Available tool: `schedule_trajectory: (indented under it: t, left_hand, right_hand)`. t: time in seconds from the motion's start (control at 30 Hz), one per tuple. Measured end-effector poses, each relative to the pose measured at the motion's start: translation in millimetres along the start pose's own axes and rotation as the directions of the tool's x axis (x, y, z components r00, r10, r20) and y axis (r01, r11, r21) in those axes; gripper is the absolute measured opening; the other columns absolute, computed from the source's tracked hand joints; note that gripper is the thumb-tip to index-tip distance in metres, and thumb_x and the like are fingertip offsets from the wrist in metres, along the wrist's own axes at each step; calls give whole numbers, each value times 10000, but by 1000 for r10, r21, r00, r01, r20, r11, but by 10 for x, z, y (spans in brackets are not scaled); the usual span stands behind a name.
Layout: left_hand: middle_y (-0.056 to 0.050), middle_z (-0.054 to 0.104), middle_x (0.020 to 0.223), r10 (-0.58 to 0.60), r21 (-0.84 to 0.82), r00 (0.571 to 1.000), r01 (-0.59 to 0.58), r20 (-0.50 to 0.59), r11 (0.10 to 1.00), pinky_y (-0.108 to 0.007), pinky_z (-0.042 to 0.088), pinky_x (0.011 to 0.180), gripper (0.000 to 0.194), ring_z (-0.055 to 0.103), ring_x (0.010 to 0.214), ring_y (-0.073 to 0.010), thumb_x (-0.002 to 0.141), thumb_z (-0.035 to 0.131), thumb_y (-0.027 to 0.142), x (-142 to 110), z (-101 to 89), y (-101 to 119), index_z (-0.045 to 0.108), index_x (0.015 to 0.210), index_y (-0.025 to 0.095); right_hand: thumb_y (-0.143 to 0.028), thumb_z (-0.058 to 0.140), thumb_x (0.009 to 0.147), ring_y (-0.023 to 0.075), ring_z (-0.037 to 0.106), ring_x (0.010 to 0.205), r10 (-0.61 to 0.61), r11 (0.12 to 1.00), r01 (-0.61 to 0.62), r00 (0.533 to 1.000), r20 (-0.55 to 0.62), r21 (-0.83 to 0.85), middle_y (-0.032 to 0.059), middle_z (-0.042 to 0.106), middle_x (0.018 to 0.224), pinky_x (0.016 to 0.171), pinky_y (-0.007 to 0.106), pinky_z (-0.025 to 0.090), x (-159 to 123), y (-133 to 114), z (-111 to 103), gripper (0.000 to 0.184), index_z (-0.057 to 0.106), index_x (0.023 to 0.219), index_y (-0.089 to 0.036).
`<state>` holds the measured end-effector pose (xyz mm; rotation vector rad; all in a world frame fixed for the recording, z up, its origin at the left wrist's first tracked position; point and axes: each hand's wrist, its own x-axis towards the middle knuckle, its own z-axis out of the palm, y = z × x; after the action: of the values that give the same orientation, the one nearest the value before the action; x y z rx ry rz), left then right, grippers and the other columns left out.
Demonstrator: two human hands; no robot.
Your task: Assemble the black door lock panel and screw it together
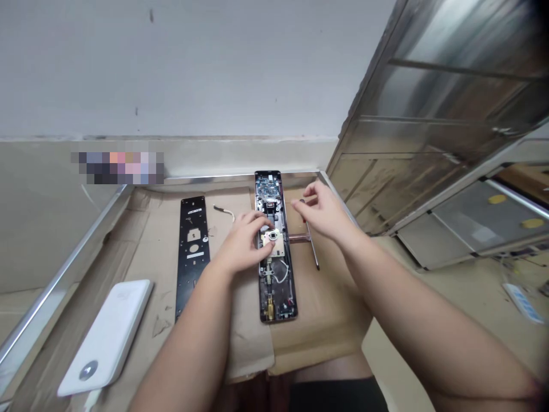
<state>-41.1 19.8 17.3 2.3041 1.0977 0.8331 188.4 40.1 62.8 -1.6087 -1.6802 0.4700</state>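
A long black device housing (288,292) lies uncovered on the cardboard, with circuitry, a brass fitting and a white wire inside. My left hand (242,243) reaches over its left edge. Thumb and fingers of that hand close around a small pale circuit board (278,245) with a round dark part in its middle. To the right of the housing, my right hand (323,213) is raised with its fingers curled and apart, and I see nothing held in them. Under it is a screwdriver (313,246), its shaft pointing towards me and its handle partly hidden by the hand.
A black perforated plate (194,229) lies left of the housing, near a short white cable (223,210). Closer on the left is a white power bank (111,329). Cardboard (249,349) covers the metal-edged table, a copper-coloured strip (299,238) lies beside the housing, and a wall stands behind.
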Motion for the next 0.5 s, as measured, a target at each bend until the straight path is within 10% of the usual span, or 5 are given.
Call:
schedule_trajectory:
  t: [0.1, 0.17, 0.3, 0.5]
  left_hand:
    - [-85, 551, 1276, -153, -61, 964, 143, -217, 988, -449, 479, 1003, 369, 547, 1155, -271, 865, 553, 253, 3, 4, -92, 527, 1233, 253]
    - [-127, 569, 1210, -321, -52, 864, 327, -387, 944, -482, 485, 980, 326, 573, 1113, -290, 899, 445, 218, 1, 18, -209, 510, 1218, 219]
    - [-224, 606, 1118, -537, 200, 796, 595, -281, 778, -608, 446, 959, 323, 567, 1130, -431, 790, 582, 239, -34, 101, -476, 597, 1105, 167]
    - [-124, 663, 824, -508, 240, 801, 585, -317, 775, -479, 522, 745, 291, 659, 810, -335, 769, 569, 153, -74, 164, -666, 615, 1046, 232]
  right_hand:
    - [-432, 682, 818, 204, 562, 767, 16, 998, -18, 1000, -23, -58, 46, 620, 861, 742, 370, 450, 380, 94, -160, 268, 511, 822, -226]
    - [-352, 687, 805, 199, 560, 781, 1, 998, -3, 1000, -31, -55, 47, 628, 865, 769, 367, 449, 536, 256, -145, 209, 523, 795, -222]
    - [-271, 651, 807, 165, 545, 688, 46, 999, -46, 999, 1, -2, 33, 625, 822, 720, 344, 451, 593, 596, -26, 146, 516, 796, -215]
    - [-267, 655, 795, 154, 570, 650, -64, 997, 58, 989, 136, 44, 15, 635, 803, 671, 326, 458, 520, 654, 21, 123, 558, 847, -211]
